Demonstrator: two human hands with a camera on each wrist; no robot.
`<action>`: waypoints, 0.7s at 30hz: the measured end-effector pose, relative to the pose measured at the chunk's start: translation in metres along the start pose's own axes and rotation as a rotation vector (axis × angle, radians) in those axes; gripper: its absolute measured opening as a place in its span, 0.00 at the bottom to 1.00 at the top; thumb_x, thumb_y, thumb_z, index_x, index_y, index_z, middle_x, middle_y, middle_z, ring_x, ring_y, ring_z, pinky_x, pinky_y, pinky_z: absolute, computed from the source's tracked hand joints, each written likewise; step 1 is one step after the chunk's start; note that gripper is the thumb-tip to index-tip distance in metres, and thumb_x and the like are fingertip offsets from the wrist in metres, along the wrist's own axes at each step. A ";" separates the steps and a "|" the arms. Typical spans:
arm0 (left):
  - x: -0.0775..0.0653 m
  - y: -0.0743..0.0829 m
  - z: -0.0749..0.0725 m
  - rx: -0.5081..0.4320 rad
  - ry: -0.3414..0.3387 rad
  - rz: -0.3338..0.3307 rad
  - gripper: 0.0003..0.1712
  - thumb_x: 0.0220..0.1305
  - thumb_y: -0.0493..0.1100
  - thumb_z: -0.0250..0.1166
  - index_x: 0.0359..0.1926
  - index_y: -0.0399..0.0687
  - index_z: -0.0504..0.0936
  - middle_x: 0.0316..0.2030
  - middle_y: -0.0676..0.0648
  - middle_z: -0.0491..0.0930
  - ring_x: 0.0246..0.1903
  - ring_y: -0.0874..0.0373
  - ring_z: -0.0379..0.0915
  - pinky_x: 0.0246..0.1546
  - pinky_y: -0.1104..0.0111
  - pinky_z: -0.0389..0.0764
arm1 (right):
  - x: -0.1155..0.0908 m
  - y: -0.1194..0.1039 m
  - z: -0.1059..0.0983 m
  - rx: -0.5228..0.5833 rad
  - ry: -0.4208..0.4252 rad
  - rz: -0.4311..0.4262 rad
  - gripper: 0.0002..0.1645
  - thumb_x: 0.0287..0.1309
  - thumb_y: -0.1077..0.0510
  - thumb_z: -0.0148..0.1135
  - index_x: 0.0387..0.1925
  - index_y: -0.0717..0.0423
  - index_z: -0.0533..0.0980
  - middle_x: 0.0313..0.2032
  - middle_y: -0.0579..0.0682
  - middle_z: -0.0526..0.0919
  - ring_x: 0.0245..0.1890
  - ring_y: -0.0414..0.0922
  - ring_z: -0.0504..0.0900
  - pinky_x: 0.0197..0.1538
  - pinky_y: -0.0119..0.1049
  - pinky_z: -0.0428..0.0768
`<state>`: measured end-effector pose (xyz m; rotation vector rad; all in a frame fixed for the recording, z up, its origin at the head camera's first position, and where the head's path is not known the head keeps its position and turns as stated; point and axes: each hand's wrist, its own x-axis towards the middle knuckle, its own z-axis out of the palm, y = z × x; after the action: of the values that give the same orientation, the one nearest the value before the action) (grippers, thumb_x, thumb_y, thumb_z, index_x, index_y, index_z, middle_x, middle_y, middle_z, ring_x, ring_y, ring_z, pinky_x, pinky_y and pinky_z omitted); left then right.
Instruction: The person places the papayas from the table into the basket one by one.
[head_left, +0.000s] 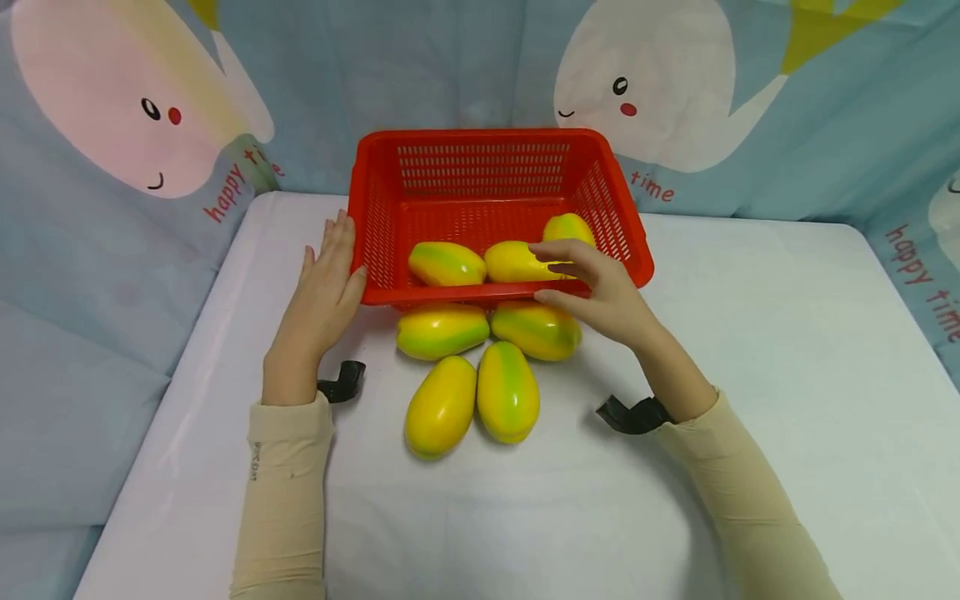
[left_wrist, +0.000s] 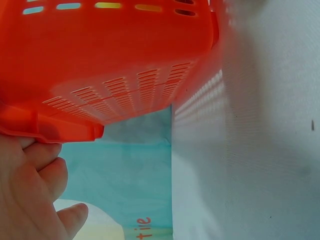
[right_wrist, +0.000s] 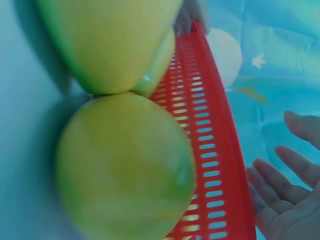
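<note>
A red plastic basket (head_left: 465, 293) stands on the white table, with three yellow-green papayas inside: one on the left (head_left: 447, 263), a middle papaya (head_left: 513, 262) and one at the right (head_left: 568, 226). Along the basket's left rim lies my left hand (head_left: 318, 287), its fingers fairly straight and touching the edge. My right hand (head_left: 596, 287) is over the front rim near the right papayas. Its fingers are spread and loosely bent, and the right wrist view shows nothing in the palm (right_wrist: 295, 215). In front of the basket lie several more papayas, including a front-left papaya (head_left: 441, 408).
Black wrist-camera mounts show beside the left wrist (head_left: 343, 382) and the right wrist (head_left: 633, 414). Behind the basket hangs a blue curtain (head_left: 465, 67) with whale prints. White tablecloth (head_left: 787, 375) stretches to the right of the basket.
</note>
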<state>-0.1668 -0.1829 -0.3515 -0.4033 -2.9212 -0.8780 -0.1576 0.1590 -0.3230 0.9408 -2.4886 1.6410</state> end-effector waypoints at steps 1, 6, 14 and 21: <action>0.000 0.000 0.000 -0.001 0.001 0.002 0.35 0.72 0.48 0.39 0.74 0.42 0.39 0.74 0.46 0.37 0.72 0.54 0.28 0.68 0.50 0.31 | -0.005 0.001 0.000 -0.009 0.012 -0.009 0.27 0.49 0.74 0.65 0.54 0.68 0.72 0.54 0.62 0.75 0.55 0.57 0.73 0.58 0.45 0.72; 0.001 0.000 0.001 0.001 0.010 0.008 0.35 0.72 0.48 0.40 0.74 0.42 0.40 0.73 0.46 0.38 0.72 0.54 0.29 0.68 0.50 0.32 | -0.026 0.005 -0.002 0.005 0.062 -0.073 0.27 0.46 0.78 0.64 0.52 0.70 0.73 0.51 0.58 0.77 0.54 0.50 0.74 0.58 0.39 0.73; 0.000 0.000 0.001 0.001 0.019 0.014 0.35 0.72 0.48 0.40 0.74 0.41 0.40 0.73 0.46 0.38 0.72 0.54 0.30 0.68 0.49 0.33 | -0.046 0.003 -0.007 0.056 0.076 -0.088 0.28 0.44 0.83 0.61 0.51 0.74 0.72 0.50 0.63 0.77 0.52 0.48 0.75 0.58 0.35 0.72; 0.000 0.001 0.001 0.010 0.015 -0.003 0.36 0.72 0.48 0.41 0.74 0.44 0.40 0.74 0.48 0.37 0.72 0.55 0.29 0.68 0.50 0.33 | -0.057 0.007 -0.011 0.051 0.052 -0.079 0.26 0.44 0.82 0.62 0.50 0.75 0.72 0.49 0.60 0.78 0.52 0.47 0.75 0.58 0.34 0.72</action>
<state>-0.1664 -0.1817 -0.3519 -0.3904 -2.9117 -0.8623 -0.1181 0.1969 -0.3430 0.9748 -2.3557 1.6895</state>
